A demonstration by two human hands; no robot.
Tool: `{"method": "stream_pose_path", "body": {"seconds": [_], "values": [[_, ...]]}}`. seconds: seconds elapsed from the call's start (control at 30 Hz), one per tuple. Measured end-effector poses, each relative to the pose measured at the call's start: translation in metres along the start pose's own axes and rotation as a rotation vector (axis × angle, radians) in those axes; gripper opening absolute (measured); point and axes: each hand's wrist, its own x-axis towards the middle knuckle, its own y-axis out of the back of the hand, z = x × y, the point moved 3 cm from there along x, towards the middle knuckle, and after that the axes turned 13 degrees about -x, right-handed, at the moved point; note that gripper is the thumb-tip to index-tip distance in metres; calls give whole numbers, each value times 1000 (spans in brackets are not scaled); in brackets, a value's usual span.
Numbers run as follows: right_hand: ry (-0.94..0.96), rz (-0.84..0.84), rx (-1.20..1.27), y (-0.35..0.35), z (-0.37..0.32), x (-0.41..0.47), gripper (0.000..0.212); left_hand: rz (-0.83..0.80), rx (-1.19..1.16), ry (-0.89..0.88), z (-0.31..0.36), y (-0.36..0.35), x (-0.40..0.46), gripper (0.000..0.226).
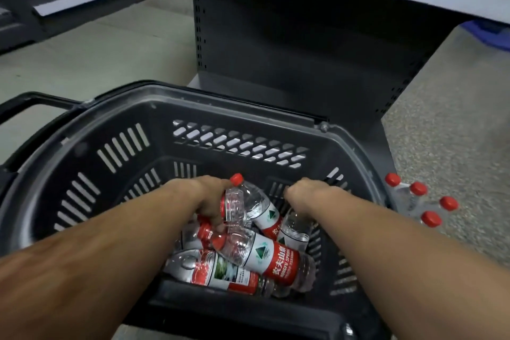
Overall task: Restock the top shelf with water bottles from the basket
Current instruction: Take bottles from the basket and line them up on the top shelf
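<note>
Reaching into the dark slotted plastic basket (82, 152), the left hand (205, 196) grips a clear red-capped water bottle (237, 199); the right hand (299, 196) is down among bottles, its grip hidden.

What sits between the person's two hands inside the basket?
In the head view, a tilted water bottle, red cap up, lies between the left hand and the right hand; the left hand's grip is on it.

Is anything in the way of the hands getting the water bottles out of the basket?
Nothing visible blocks them. The basket is open on top, and both hands are already down among the bottles. The left hand grips a red-capped bottle; the right hand reaches onto another bottle. The top shelf is not in view.
</note>
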Motion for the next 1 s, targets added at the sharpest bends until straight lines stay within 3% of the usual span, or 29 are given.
{"method": "stream_pose_path", "body": {"seconds": [0.27,0.4,0.57,0.67,0.87,1.0], "values": [[8,-7,-228,-10,-5,-2,41,55,175,-18,-4,-7,10,66],[52,-37,-169,1,1,-13,39,93,210,-18,-5,-2,5,63],[61,-14,-42,34,25,-34,31,211,-131,-128,9,28,-27,54],[48,3,160,67,51,-63,36,311,-307,-246,32,58,-61,41],[24,367,511,166,112,-165,31,504,-749,-418,93,132,-152,21],[-5,601,734,239,157,-264,31,591,-1109,-439,134,198,-229,25]]}}
